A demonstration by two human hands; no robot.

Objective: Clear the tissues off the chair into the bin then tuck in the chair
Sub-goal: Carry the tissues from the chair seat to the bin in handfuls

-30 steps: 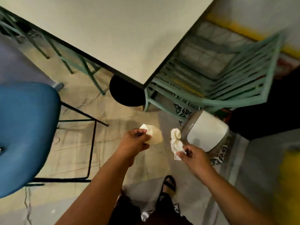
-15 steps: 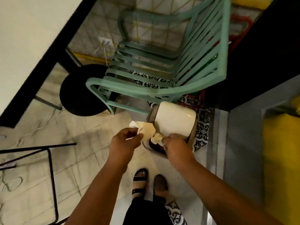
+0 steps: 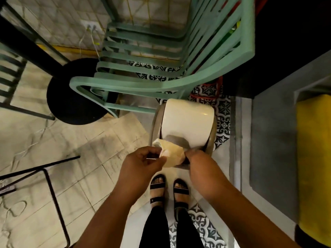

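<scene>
A view from above, looking down at a person's two bare arms reaching towards a bin on a tiled floor [image 3: 93,153]. The largest thing in view is a green slatted chair [image 3: 161,85], standing just behind the bin, its seat bare of tissues as far as the slats show. To its left is the round black base of a desk [image 3: 75,97]. At lower left are the thin black legs of another chair [image 3: 52,190], and a yellow block [image 3: 313,158] lies along the right edge.

The bin [image 3: 186,122] is cream with a rounded swing lid, standing close in front of the person's sandalled feet [image 3: 170,190]. Its opening faces the hands.

The left hand [image 3: 143,163] holds a crumpled cream tissue [image 3: 172,154], its fingers [image 3: 152,153] curled and pinching the near edge. The tissue sits right at the mouth of the bin, partly over the rim. The right hand [image 3: 198,163] is at the bin's front edge beside the tissue; its fingertips are hidden, so whether it holds a second tissue or props the lid cannot be told.

To do this step well, the lid probably needs pushing inward far enough for the tissue to clear the rim. The left hand should let go only once the paper is well inside, since light tissue can catch on the flap and fall to the floor.
</scene>
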